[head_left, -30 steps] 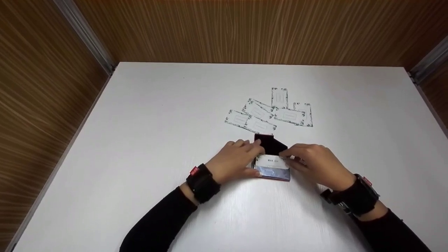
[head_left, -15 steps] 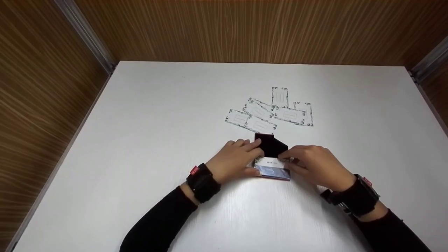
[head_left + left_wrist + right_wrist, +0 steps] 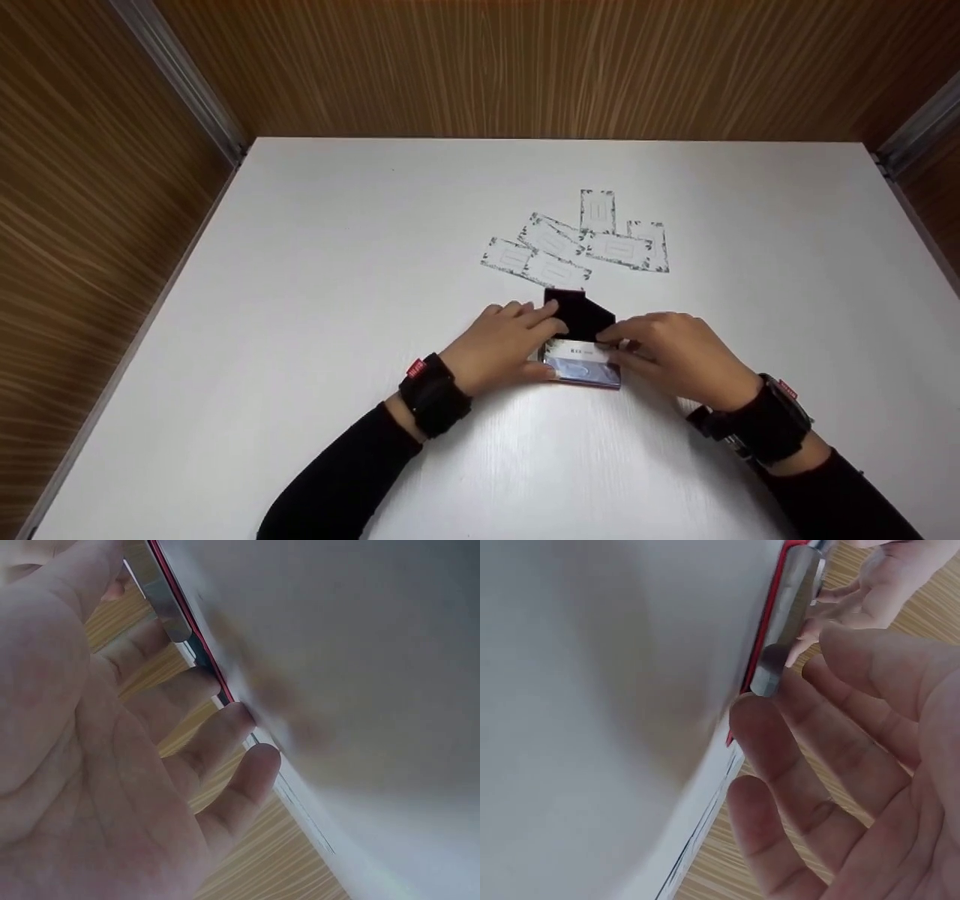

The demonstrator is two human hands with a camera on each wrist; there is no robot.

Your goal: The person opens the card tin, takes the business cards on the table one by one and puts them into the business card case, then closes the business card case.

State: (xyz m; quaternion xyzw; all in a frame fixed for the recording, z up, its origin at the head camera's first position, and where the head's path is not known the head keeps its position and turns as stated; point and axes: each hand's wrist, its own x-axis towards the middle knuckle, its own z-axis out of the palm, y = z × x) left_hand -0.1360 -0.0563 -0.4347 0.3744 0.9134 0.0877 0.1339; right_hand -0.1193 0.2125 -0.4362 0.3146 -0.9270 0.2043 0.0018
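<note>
A flat card case point(image 3: 581, 373) lies with its black-lined lid point(image 3: 577, 311) folded back, a white card point(image 3: 562, 349) covering the upper part of its silvery body. My left hand point(image 3: 501, 345) holds the case's left side, thumb at the lower corner, fingers by the card's upper edge and on the lid. On the other side, my right hand point(image 3: 679, 356) has fingertips at the card's upper right corner and thumb along the case's side. Red edging and the silvery case point(image 3: 161, 596) show beside the left fingers in the left wrist view; the case point(image 3: 784, 622) also meets the right fingers in the right wrist view.
Several white cards with leafy borders point(image 3: 619, 247) lie overlapping beyond the case on the white table point(image 3: 337, 247). Wood-grain panels point(image 3: 480, 67) stand behind the table and at its sides.
The white card has slid a little toward the near edge of the case, showing more black lining above it. Both hands have stayed at the case's sides, with the right fingertips slightly lower.
</note>
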